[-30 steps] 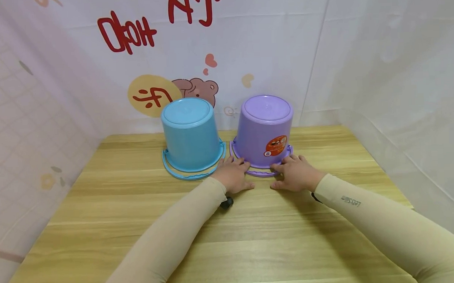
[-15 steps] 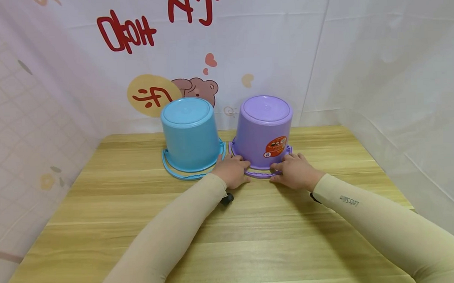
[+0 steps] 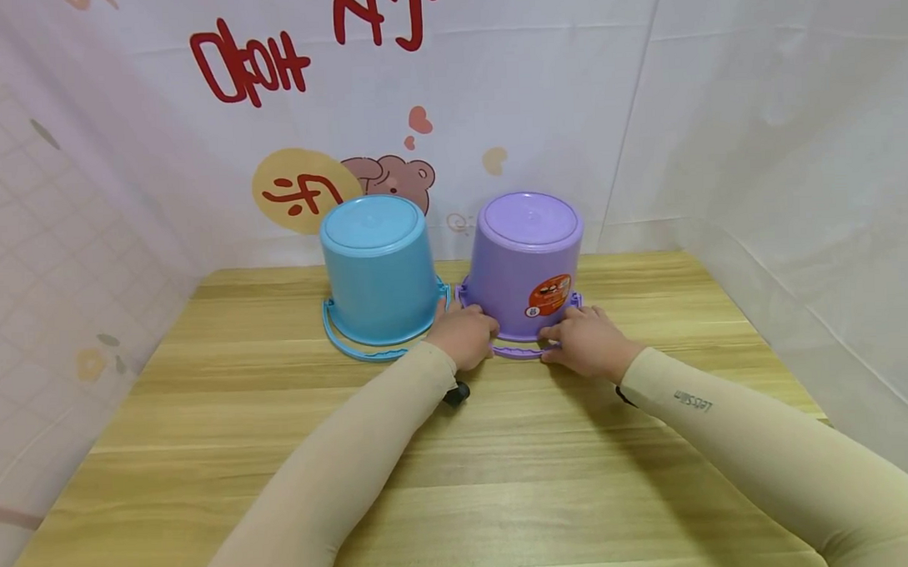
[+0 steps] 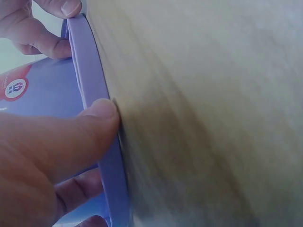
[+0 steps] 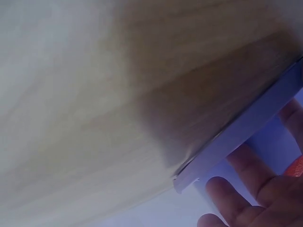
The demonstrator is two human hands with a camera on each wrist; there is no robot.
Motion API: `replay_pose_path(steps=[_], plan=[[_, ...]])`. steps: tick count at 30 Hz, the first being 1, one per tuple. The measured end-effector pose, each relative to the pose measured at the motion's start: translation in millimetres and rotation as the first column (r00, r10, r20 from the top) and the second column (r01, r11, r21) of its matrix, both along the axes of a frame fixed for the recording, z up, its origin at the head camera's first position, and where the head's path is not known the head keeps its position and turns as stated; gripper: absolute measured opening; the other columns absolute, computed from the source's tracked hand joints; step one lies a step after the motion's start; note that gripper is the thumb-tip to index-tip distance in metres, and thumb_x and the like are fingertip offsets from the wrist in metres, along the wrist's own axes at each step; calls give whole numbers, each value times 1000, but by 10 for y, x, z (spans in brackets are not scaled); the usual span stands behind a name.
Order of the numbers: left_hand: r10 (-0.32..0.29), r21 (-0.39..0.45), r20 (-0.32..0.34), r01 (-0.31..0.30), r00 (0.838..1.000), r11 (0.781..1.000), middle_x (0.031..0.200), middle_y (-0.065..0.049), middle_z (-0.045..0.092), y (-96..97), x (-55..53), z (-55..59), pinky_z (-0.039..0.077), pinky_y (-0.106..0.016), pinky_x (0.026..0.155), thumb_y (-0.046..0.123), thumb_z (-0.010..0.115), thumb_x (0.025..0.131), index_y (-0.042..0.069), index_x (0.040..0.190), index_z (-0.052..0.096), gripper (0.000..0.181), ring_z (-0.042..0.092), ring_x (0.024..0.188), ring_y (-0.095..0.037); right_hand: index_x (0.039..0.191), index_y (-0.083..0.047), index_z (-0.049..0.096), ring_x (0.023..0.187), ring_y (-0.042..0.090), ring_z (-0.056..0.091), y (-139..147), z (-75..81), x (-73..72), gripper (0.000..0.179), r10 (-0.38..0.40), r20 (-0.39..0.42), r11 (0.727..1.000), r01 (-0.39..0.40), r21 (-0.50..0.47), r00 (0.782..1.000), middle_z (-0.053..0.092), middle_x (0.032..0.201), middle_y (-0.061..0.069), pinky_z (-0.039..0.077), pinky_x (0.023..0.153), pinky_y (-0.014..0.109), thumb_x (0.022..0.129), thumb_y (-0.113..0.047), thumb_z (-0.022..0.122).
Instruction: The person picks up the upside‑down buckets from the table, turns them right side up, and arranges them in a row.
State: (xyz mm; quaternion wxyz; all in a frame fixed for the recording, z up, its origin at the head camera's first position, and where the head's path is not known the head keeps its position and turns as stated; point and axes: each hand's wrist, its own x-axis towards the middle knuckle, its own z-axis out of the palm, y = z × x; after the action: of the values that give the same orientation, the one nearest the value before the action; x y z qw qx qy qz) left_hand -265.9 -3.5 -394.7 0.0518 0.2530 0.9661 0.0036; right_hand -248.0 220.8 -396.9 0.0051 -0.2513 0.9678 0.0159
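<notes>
An upside-down purple bucket (image 3: 507, 286) with an orange-red sticker stands on the wooden table, its purple handle (image 3: 520, 353) lying out in front. At the handle's left side, my left hand (image 3: 465, 336) pinches it; in the left wrist view the thumb (image 4: 97, 120) presses its outer face and fingers reach behind. My right hand (image 3: 591, 342) holds the handle's right part between thumb and fingers. The right wrist view shows several of its fingers (image 5: 251, 168) behind the purple strip (image 5: 236, 130). Parts of the handle are hidden under both hands.
Just left stands an upside-down light blue bucket (image 3: 382, 290), its handle (image 3: 347, 346) lying in front and partly behind my left hand. A white printed cloth (image 3: 537, 89) hangs behind the wooden table (image 3: 461, 500). More cloth rises at both sides.
Both hands have moved slightly forward, and the thumbs have closed in on the purple handle. The purple bucket has shifted slightly left. The blue bucket stays in place.
</notes>
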Motion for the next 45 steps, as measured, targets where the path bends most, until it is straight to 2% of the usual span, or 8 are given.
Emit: replay_pose_path(steps=[7, 13, 22, 28, 34, 41, 45], plan=[[-4, -9, 10, 4, 1000, 1000, 116, 5, 55, -10, -30, -56, 13, -63, 108, 43, 65, 83, 35, 110, 61, 28, 41, 116, -30, 101, -23, 70, 86, 22, 49, 4, -74, -25, 28, 42, -30, 999, -43, -32, 999, 68, 87, -1, 38, 78, 45, 80, -43, 68], [-19, 15, -15, 19, 1000, 1000, 112, 5, 53, -53, -16, -76, 17, -60, 107, 44, 65, 83, 32, 107, 60, 27, 40, 112, -28, 99, -23, 70, 88, 22, 48, 7, -97, -29, 26, 51, -45, 996, -54, -72, 998, 67, 88, 0, 36, 82, 44, 79, -41, 70], [-14, 88, 11, 13, 1000, 996, 115, 7, 49, -135, -32, -1, 18, -52, 105, 46, 61, 85, 33, 115, 56, 33, 37, 111, -25, 110, -16, 68, 98, 24, 47, 30, -46, -4, 38, 43, -46, 981, -51, -187, 998, 62, 100, 7, 33, 90, 43, 78, -35, 73], [-37, 143, 27, 33, 999, 989, 117, 6, 49, -189, -42, 76, 17, -53, 104, 47, 58, 87, 33, 116, 54, 32, 36, 111, -26, 109, -14, 68, 100, 27, 47, 44, 27, 27, 37, 33, -46, 972, -43, -233, 998, 59, 104, 10, 32, 90, 44, 78, -32, 74], [-75, 150, 37, 69, 996, 986, 111, 9, 47, -241, -44, 122, 17, -51, 104, 47, 56, 89, 33, 116, 54, 30, 35, 107, -23, 105, -15, 67, 97, 28, 46, 34, 94, 50, 32, 22, -13, 967, -24, -252, 1000, 54, 102, 9, 33, 86, 44, 78, -31, 74], [-115, 172, 50, 105, 992, 980, 113, 8, 47, -295, -38, 175, 16, -49, 106, 45, 54, 90, 30, 118, 54, 32, 36, 114, -21, 103, -16, 66, 94, 26, 42, 37, 170, 46, 28, 16, 52, 962, -2, -272, 999, 50, 97, 6, 31, 82, 41, 80, -32, 71], [-131, 196, 70, 116, 989, 974, 114, 7, 48, -325, -39, 194, 16, -49, 107, 45, 53, 91, 28, 119, 54, 33, 34, 117, -21, 99, -17, 66, 93, 26, 41, 35, 231, 38, 25, 29, 62, 956, -10, -292, 998, 49, 94, 4, 30, 81, 40, 79, -32, 71]])
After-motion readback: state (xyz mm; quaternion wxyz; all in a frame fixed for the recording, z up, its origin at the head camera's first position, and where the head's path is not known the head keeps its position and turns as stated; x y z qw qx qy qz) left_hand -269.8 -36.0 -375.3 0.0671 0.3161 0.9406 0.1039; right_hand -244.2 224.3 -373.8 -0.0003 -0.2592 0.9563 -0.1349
